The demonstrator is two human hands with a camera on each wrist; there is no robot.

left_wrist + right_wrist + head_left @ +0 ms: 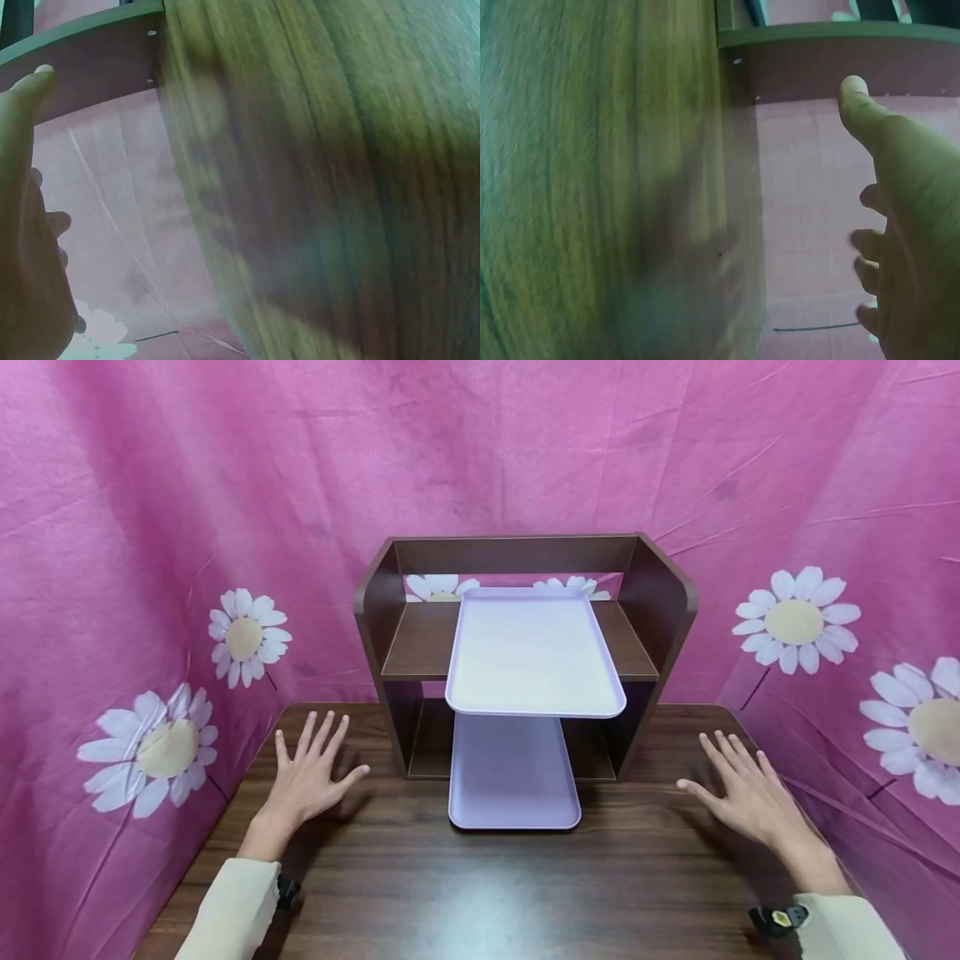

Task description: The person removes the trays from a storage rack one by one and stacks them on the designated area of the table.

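Observation:
My left hand (306, 783) is spread flat over the left side of the table, fingers straight, holding nothing. On the right side, my right hand (753, 797) has its fingers extended in the same way, also without anything in it. Between them stands a dark brown two-level shelf (667, 585). A pale lilac tray (534, 652) lies on its upper board and juts out over the front edge. Below, a second lilac tray (513, 777) sits partly inside the lower compartment, its front end on the table; the upper tray hides its back part.
The dark wood-grain table (480, 893) runs under everything. Behind it and along both sides hangs a pink curtain (495, 460) printed with large white daisies. In the left wrist view, the shelf's side panel (97, 64) rises beyond the thumb.

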